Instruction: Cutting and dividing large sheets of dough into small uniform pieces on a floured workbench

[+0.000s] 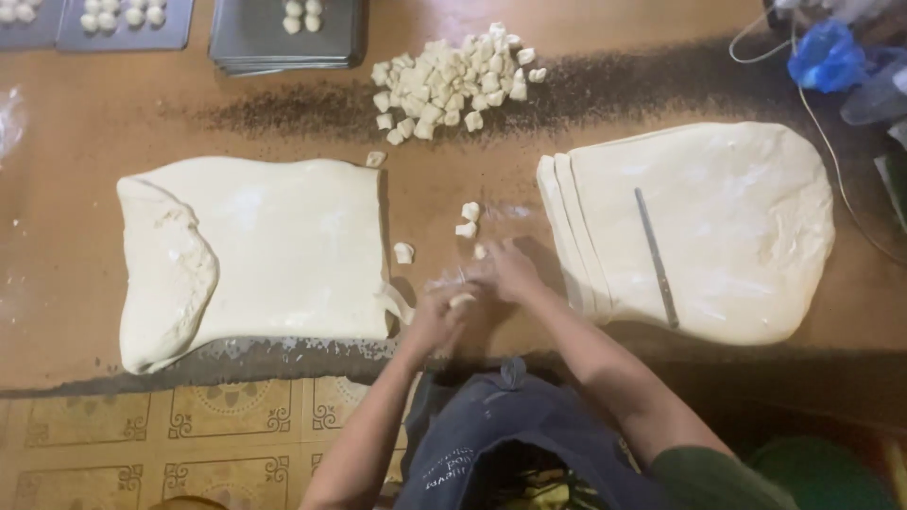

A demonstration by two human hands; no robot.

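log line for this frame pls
left hand: on dough piece | right hand: same piece | grip: unclear | knife: on right dough sheet

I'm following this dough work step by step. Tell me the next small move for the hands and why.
Probably drop the dough piece beside the loose pieces on the table. The left hand and right hand meet over it between the two dough sheets, and cut bits already lie just ahead, below the big pile.
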